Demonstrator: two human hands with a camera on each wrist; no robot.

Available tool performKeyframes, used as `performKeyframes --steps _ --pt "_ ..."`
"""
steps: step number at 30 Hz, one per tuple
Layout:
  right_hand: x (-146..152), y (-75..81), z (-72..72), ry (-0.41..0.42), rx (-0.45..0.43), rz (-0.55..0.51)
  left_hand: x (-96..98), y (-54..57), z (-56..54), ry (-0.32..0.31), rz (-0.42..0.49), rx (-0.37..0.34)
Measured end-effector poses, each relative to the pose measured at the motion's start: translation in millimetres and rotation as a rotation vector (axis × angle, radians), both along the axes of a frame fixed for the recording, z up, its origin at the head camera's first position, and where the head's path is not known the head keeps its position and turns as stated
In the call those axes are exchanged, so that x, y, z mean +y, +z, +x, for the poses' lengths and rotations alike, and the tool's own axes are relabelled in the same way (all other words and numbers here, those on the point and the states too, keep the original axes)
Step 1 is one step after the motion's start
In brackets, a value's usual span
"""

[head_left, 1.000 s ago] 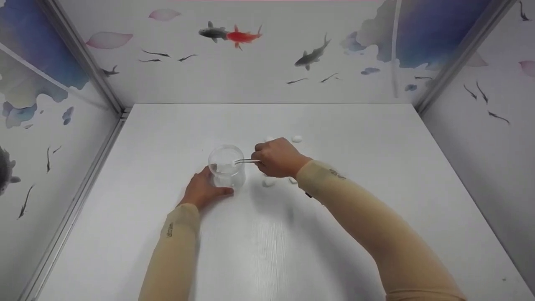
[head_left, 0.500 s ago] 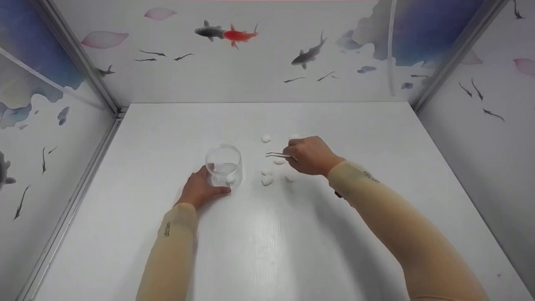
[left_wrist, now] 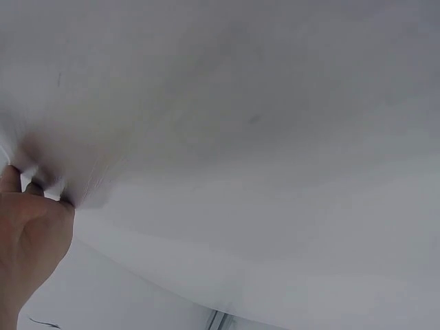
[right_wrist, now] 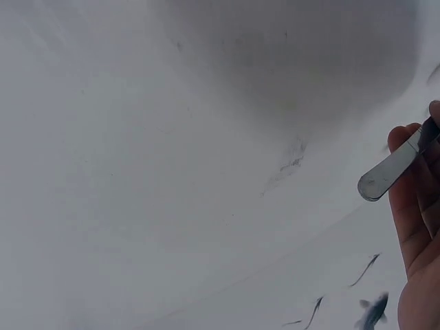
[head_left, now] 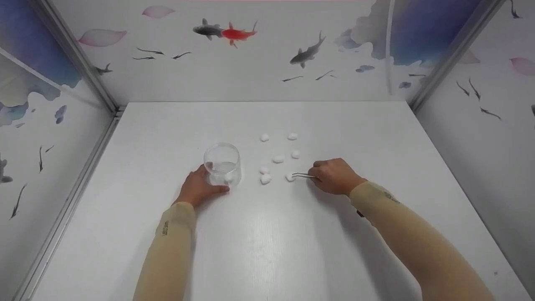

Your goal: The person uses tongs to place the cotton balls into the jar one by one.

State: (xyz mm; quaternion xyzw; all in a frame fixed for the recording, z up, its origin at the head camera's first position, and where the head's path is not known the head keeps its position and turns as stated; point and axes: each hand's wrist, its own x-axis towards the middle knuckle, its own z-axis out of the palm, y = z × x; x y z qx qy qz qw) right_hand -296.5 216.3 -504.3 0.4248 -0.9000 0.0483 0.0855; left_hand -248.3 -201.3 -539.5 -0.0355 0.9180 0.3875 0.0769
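Note:
My left hand (head_left: 196, 188) holds a clear round jar (head_left: 222, 167) upright on the table, thumb at the front and fingers round the far side. Low inside the jar shows a white cotton ball (head_left: 228, 177). To the right, my right hand (head_left: 336, 176) grips metal tweezers (head_left: 305, 175), whose tips point left and reach a cotton ball (head_left: 289, 177) on the table. Whether the tips pinch it I cannot tell. In the right wrist view the rounded back end of the tweezers (right_wrist: 387, 177) sticks out from the fingers. The left wrist view shows the hand (left_wrist: 34, 234) but hardly the jar.
Several more cotton balls lie between and beyond the hands, among them one at the back left (head_left: 264, 137), one at the back right (head_left: 293, 136) and one in the middle (head_left: 278, 159). Printed wall panels (head_left: 250, 83) enclose the white table (head_left: 259, 251) at the back and sides.
My right hand has moved right and then nearer, taking the tweezers from the jar's mouth to a cotton ball. A cotton ball now lies inside the jar. My left hand stays put.

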Motion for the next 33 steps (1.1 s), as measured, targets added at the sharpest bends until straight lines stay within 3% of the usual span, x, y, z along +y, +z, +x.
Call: performKeyframes --steps 8,21,33 --pt "-1.9 -0.2 3.1 0.034 0.007 -0.011 -1.8 -5.3 -1.6 0.01 0.031 -0.035" --pt "-3.9 -5.0 3.6 0.016 -0.011 -0.004 -3.4 -8.4 -3.0 0.005 0.013 -0.012" --pt "-1.6 0.4 0.1 0.009 0.032 -0.077 -1.3 -3.5 -0.5 -0.001 0.018 -0.001"
